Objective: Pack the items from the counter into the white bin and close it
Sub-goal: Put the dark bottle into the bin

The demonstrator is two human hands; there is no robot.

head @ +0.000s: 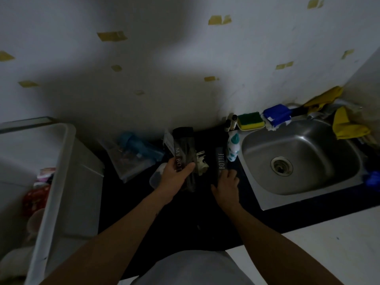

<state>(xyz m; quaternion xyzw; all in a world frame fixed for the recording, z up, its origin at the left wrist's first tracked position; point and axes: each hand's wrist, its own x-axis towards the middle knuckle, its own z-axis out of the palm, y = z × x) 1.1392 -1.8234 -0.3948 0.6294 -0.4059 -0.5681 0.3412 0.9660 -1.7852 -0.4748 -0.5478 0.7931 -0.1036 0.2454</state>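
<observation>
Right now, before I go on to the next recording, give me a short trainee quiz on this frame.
1. True or false: the left hand grips a dark bottle marked MY BOTTLE.
2. Where is the second dark bottle, which the right hand touches? A) on a shelf B) on the counter C) in the white bin
3. Fill in: the green and yellow sponge sits at the back rim of the ____.

Key: 1 true; 2 B; 3 sink.
</observation>
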